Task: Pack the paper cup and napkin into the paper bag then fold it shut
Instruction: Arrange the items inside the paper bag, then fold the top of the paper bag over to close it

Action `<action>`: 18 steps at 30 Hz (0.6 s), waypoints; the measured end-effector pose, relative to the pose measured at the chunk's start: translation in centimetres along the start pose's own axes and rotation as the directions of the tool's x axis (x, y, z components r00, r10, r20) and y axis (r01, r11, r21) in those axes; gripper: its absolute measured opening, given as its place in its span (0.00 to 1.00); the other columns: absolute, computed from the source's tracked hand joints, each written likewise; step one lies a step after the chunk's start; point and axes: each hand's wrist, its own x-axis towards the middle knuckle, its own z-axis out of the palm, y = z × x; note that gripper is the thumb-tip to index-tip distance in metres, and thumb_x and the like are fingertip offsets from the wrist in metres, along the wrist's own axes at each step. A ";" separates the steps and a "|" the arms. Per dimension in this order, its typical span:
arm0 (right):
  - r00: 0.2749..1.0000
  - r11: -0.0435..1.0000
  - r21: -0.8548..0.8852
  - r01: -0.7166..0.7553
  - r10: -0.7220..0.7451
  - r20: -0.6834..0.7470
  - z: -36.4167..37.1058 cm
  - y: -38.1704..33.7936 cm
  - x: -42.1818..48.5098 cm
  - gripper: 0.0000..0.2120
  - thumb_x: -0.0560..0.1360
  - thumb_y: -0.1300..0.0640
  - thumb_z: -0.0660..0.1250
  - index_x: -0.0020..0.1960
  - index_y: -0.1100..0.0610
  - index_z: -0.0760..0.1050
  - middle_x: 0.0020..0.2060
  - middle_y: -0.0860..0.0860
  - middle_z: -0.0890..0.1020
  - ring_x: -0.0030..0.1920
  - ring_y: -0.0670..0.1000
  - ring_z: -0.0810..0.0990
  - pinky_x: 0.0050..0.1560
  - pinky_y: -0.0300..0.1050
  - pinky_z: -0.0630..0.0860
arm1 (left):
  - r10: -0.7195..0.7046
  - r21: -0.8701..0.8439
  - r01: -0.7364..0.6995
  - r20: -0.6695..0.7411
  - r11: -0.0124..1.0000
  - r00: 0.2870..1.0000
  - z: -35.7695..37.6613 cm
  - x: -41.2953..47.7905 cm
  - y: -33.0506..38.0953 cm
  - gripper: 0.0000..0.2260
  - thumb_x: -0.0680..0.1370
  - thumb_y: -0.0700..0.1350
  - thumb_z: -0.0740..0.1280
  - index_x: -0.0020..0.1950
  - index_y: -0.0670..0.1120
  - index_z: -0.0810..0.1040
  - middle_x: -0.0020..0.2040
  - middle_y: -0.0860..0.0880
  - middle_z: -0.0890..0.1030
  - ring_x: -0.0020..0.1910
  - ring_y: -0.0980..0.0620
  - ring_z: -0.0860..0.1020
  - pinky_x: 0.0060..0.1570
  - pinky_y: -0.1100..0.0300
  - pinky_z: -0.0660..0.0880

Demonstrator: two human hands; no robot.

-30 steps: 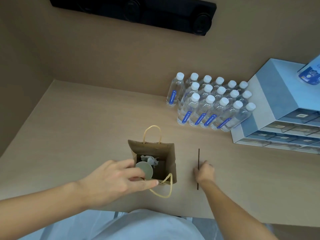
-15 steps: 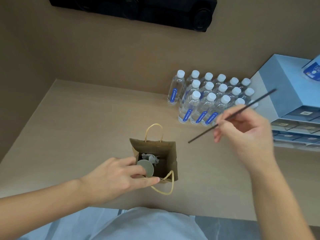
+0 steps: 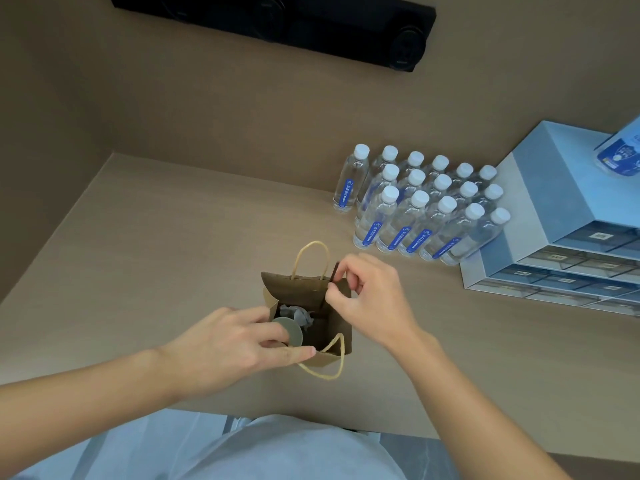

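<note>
A small brown paper bag (image 3: 294,291) with twine handles stands open near the table's front edge. Inside it I see the lidded paper cup (image 3: 289,329) and a crumpled napkin (image 3: 298,313) behind the cup. My left hand (image 3: 235,344) grips the bag's near-left rim, thumb along the front edge. My right hand (image 3: 370,299) is over the bag's right side, fingers pinched on a thin dark stick (image 3: 333,277) that points down into the bag; most of the stick is hidden by my fingers and the bag.
Several water bottles (image 3: 415,209) stand in rows at the back right. A blue-grey drawer unit (image 3: 561,216) sits to their right. A beige wall runs behind the table, with a black device (image 3: 284,22) mounted on it.
My right hand picked the dark stick up from the table, lifted it high to the right, then brought it down into the bag's right side. The left hand stayed on the bag.
</note>
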 end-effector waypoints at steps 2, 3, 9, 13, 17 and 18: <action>1.000 0.999 0.035 0.004 -0.004 -0.011 -0.3 -0.1 0.1 0.05 0.66 0.58 0.71 0.37 0.52 0.75 0.27 0.48 0.72 0.31 0.49 0.71 0.33 0.49 0.75 | -0.012 -0.007 0.012 0.003 1.000 1.000 0.0 0.2 0.1 0.25 0.75 0.38 0.51 0.67 0.58 0.72 0.45 0.55 0.82 0.36 0.50 0.76 0.19 0.62 0.69; 0.999 0.997 0.074 0.004 -0.002 -0.033 -0.7 -0.2 0.1 0.05 0.67 0.60 0.72 0.38 0.53 0.77 0.27 0.49 0.74 0.30 0.49 0.72 0.34 0.47 0.75 | -0.009 0.002 0.009 -0.010 1.000 1.000 0.0 0.3 0.2 0.25 0.75 0.38 0.52 0.67 0.57 0.72 0.46 0.55 0.82 0.37 0.50 0.76 0.19 0.62 0.69; 0.952 0.921 0.274 -0.277 0.226 0.205 -4.5 4.2 -2.1 0.08 0.70 0.64 0.73 0.42 0.52 0.81 0.35 0.53 0.83 0.32 0.44 0.74 0.35 0.32 0.70 | -0.137 -0.176 0.090 -0.279 0.980 0.950 0.3 -2.1 -1.2 0.10 0.76 0.43 0.67 0.57 0.49 0.77 0.56 0.51 0.76 0.53 0.47 0.73 0.42 0.59 0.75; 0.806 0.892 0.264 -0.367 0.164 0.568 -2.0 4.8 -5.5 0.20 0.68 0.66 0.74 0.50 0.43 0.78 0.46 0.44 0.83 0.40 0.43 0.79 0.39 0.30 0.72 | -0.605 -0.635 0.452 -0.031 0.626 0.795 2.4 -2.6 -1.2 0.21 0.66 0.59 0.75 0.55 0.58 0.73 0.52 0.65 0.76 0.49 0.63 0.76 0.48 0.68 0.74; 0.856 0.905 0.299 -0.302 0.120 0.503 3.0 3.5 -5.7 0.19 0.68 0.62 0.75 0.56 0.47 0.81 0.45 0.42 0.78 0.43 0.42 0.76 0.41 0.33 0.71 | -0.530 -0.677 0.415 0.044 0.607 0.847 4.5 -0.1 0.1 0.19 0.70 0.43 0.77 0.58 0.54 0.77 0.54 0.58 0.80 0.51 0.64 0.77 0.53 0.58 0.77; 0.882 0.906 0.301 -0.297 0.140 0.450 3.2 3.7 -5.6 0.16 0.68 0.60 0.75 0.54 0.46 0.82 0.46 0.43 0.77 0.41 0.43 0.75 0.40 0.34 0.71 | -0.525 -0.676 0.396 0.016 0.622 0.851 4.4 -0.2 -0.2 0.17 0.70 0.41 0.76 0.56 0.53 0.79 0.53 0.58 0.80 0.52 0.62 0.78 0.53 0.57 0.76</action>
